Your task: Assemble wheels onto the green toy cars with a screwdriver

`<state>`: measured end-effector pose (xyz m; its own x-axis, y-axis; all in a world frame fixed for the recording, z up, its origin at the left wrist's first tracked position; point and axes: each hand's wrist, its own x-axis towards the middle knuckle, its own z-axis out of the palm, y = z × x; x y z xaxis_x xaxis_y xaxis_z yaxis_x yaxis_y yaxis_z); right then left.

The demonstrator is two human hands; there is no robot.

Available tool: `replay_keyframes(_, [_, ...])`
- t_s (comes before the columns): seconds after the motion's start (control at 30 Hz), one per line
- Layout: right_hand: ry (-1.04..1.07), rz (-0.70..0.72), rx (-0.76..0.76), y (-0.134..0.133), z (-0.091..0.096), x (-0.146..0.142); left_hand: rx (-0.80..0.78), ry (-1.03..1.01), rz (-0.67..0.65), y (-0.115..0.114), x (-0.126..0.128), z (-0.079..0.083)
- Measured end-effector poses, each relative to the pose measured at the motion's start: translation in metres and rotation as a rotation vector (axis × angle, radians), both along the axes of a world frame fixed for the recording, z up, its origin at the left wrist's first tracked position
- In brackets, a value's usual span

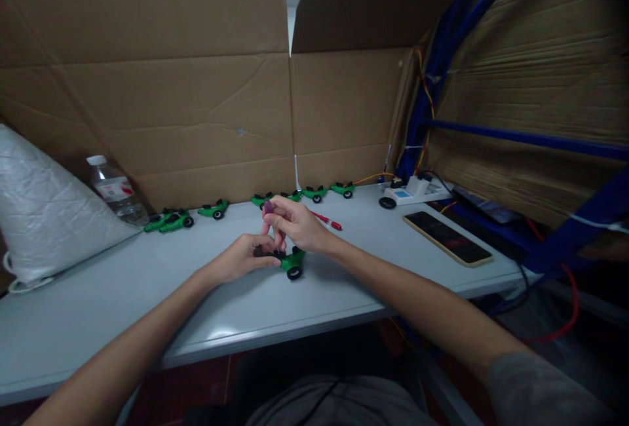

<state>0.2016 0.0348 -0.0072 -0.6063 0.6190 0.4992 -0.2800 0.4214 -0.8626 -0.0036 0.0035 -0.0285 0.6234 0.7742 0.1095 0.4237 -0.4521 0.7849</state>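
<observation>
A green toy car with black wheels [291, 262] rests on the white table [147, 282] in front of me. My left hand [243, 259] is closed around its left end and holds it down. My right hand [292, 221] is just above the car, fingers pinched on a small purple-tipped tool [268, 206] that points down onto the car. What the tool's lower end touches is hidden by my fingers.
Several finished green toy cars [214, 209] line the back of the table along the cardboard wall. A red pen [328, 221] lies behind my hands. A phone [447, 238] and power strip [411, 191] are at the right, a water bottle [114, 190] and white bag [44, 213] at the left.
</observation>
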Motion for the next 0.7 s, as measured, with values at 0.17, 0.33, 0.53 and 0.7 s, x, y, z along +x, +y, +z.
replay_keyframes(0.17, [0.004,-0.085,0.021,-0.007,-0.002,-0.001,-0.010,-0.003,0.048,-0.001,0.002,-0.004])
replay_keyframes(0.33, [-0.029,0.015,-0.004,-0.004,0.004,0.004,-0.020,0.011,0.037,-0.003,0.001,0.003])
replay_keyframes(0.53, [-0.097,0.202,-0.037,0.005,0.008,0.010,-0.046,0.009,-0.103,-0.003,-0.003,0.009])
replay_keyframes(0.7, [-0.074,0.122,-0.002,0.000,0.004,0.007,0.004,0.008,-0.037,0.000,-0.004,0.000])
